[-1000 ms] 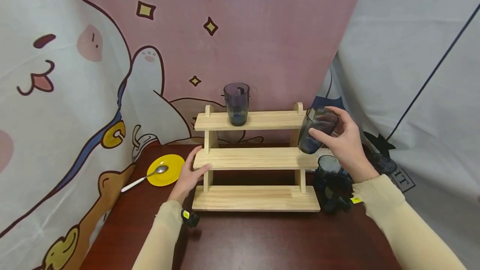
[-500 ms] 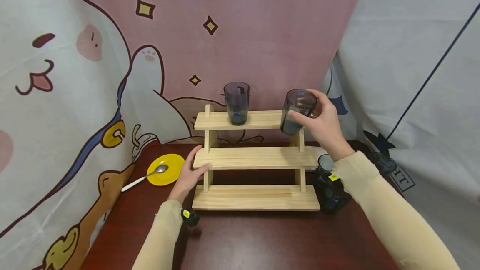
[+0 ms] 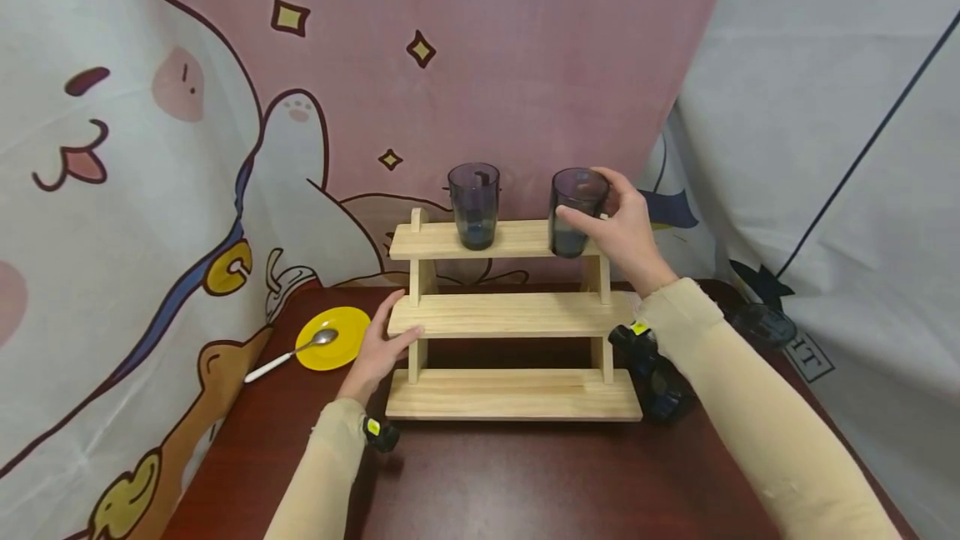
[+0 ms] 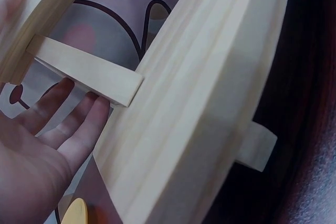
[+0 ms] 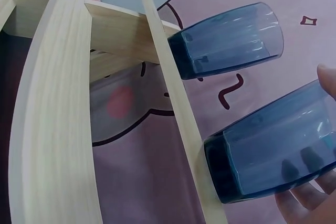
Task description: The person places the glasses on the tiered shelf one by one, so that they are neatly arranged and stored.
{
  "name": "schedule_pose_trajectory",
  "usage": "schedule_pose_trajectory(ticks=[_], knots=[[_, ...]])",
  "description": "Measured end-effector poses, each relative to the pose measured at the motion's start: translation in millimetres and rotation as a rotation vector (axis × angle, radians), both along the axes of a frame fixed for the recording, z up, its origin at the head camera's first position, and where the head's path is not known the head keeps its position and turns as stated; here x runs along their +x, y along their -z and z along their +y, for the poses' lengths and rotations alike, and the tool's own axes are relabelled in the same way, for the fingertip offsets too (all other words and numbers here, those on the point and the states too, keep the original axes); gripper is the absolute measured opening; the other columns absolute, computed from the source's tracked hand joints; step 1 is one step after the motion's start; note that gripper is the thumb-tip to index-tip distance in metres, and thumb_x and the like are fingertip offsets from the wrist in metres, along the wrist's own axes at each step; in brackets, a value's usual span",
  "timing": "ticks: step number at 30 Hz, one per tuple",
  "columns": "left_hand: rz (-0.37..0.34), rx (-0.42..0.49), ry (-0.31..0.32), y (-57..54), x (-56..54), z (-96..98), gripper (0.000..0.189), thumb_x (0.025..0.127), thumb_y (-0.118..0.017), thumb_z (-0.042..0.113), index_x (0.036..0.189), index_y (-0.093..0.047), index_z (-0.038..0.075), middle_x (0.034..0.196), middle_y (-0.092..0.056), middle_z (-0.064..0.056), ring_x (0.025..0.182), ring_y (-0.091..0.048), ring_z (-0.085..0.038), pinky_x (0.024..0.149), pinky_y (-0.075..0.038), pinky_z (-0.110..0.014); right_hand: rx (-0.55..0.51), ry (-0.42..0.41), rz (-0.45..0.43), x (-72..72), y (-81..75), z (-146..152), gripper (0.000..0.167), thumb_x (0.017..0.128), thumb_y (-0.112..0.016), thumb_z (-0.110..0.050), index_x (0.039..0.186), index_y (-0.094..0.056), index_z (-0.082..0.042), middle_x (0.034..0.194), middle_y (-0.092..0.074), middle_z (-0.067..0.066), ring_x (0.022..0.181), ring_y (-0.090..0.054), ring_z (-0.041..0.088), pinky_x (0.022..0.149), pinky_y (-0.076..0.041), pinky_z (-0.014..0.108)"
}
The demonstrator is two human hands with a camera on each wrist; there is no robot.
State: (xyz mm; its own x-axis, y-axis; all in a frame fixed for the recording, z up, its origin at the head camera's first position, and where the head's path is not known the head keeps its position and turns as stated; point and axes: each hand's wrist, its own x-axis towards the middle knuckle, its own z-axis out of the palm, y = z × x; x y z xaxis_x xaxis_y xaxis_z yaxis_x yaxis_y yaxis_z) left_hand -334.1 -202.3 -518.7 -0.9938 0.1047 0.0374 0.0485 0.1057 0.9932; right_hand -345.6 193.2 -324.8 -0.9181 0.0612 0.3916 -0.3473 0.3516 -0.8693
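A three-tier wooden display rack (image 3: 510,317) stands on the table. My left hand (image 3: 378,350) holds the left end of its middle tier, thumb at the front edge; in the left wrist view its fingers (image 4: 92,124) lie beside a wooden upright. My right hand (image 3: 626,227) grips a dark blue-tinted drinking glass (image 3: 572,219) between thumb and fingers. That glass is upright at the right part of the top tier, and in the right wrist view its base (image 5: 223,174) is right at the board. A matching glass (image 3: 474,211) stands on the same tier, left of it.
On the left lies a yellow plate (image 3: 347,354) with a white-handled spoon (image 3: 281,363) across it. More dark glassware (image 3: 663,394) stands right of the rack, partly covered by my right wrist camera. A printed cloth (image 3: 562,65) hangs behind.
My right hand has carried the tilted glass left and up from beside the rack to the top tier, turning it upright. My left hand has stayed on the middle tier.
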Motion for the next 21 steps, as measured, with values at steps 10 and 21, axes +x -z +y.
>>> schedule_pose_trajectory(ticks=[10, 21], knots=[[0.005, -0.014, -0.005, -0.5, 0.9, 0.0, 0.083, 0.095, -0.081, 0.025, 0.163, -0.035, 0.037, 0.152, -0.049, -0.014, 0.118, -0.064, -0.035, 0.103, -0.052, -0.061, 0.007, -0.044, -0.090, -13.1, -6.5, -9, 0.094, 0.091, -0.082, -0.046, 0.165, -0.030, -0.020, 0.148, -0.053, 0.010, 0.132, -0.056, 0.026, 0.110, -0.048, 0.050], [0.010, -0.016, -0.006, 0.6, 0.1, -0.5, 0.081, 0.095, -0.081, 0.023, 0.162, -0.037, 0.036, 0.151, -0.049, -0.014, 0.115, -0.065, -0.035, 0.101, -0.053, -0.060, -0.018, -0.083, -0.147, -24.3, -7.6, -12, 0.092, 0.093, -0.081, -0.042, 0.165, -0.026, -0.025, 0.158, -0.045, 0.011, 0.143, -0.049, 0.029, 0.114, -0.045, 0.053]])
